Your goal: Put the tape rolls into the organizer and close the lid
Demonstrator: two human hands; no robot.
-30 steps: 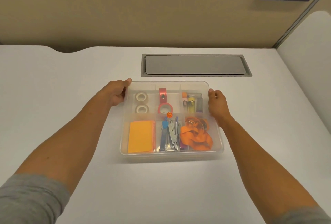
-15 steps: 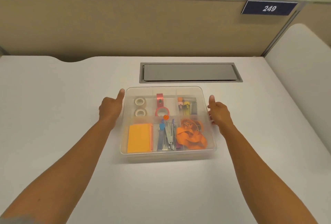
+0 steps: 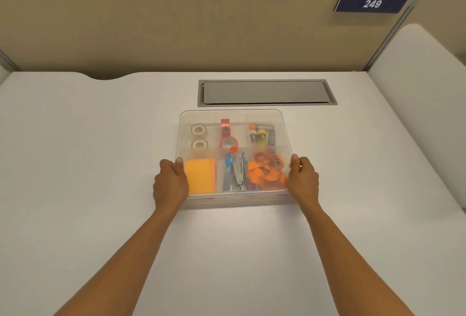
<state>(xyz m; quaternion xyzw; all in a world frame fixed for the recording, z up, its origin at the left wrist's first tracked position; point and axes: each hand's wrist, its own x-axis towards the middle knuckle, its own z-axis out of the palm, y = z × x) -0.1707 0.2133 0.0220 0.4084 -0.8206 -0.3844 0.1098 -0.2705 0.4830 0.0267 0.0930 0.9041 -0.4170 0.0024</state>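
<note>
Cut off at the bottom edge: both forearms. Hidden behind the left hand [image 3: 171, 184] and right hand [image 3: 303, 181]: the organizer's [image 3: 233, 113] near corners. Too small to identify: jumbled orange items [image 3: 267, 173].

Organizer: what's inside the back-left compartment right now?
Two clear tape rolls lie flat, one behind the other, inside the organizer, seen through the lid. Anything beneath them is hidden.

The organizer [image 3: 234, 158] sits mid-frame on the worktop [image 3: 88, 164], with tape rolls [image 3: 199, 136] in its upper-left compartment and a hand at each lower side.
</note>
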